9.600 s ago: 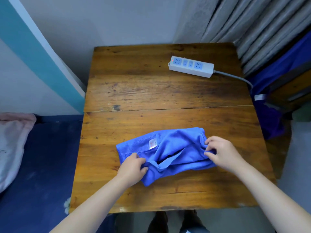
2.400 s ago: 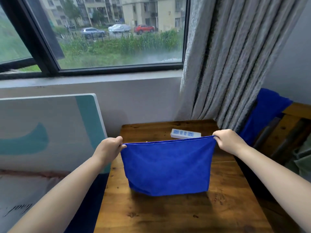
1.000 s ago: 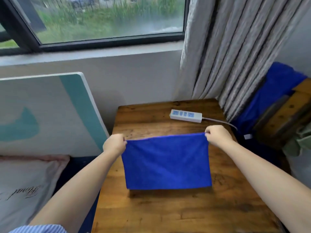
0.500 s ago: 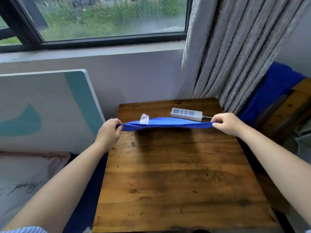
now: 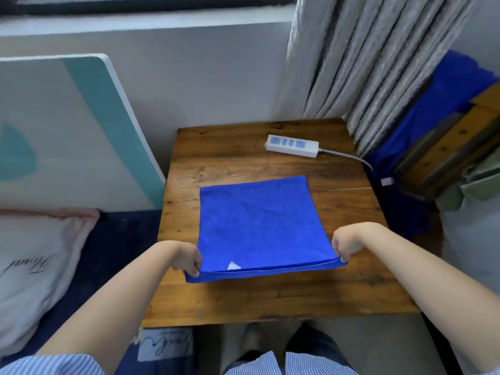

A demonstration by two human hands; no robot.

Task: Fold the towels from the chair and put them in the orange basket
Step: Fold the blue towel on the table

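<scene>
Head view: blue towel (image 5: pixel 257 220) lies spread on the wooden worktop (image 5: pixel 270 299), folded double, near edge lifted slightly off the wood.
Left hand (image 5: pixel 186 258): pinching the towel's near-left corner, fingers curled round the edge.
Right hand (image 5: pixel 346 243): pinching the near-right corner the same way.
Step in hand: folding, judged mid-way; one fold is in and the towel lies wide.
Next move: probably carry the near edge over to the far edge, corners matched, then smooth it flat.
Orange basket: not in view.
Chair (image 5: pixel 446 136): right of the worktop, more blue cloth draped over it.
Labels: small white tag (image 5: pixel 233 265) at the towel's near edge, print too small to read.
Writing: cursive script on the pillow (image 5: pixel 35 263) at left, not legible.
Power strip (image 5: pixel 292 146): far side of the worktop, apart from the towel, no readable marking.
</scene>
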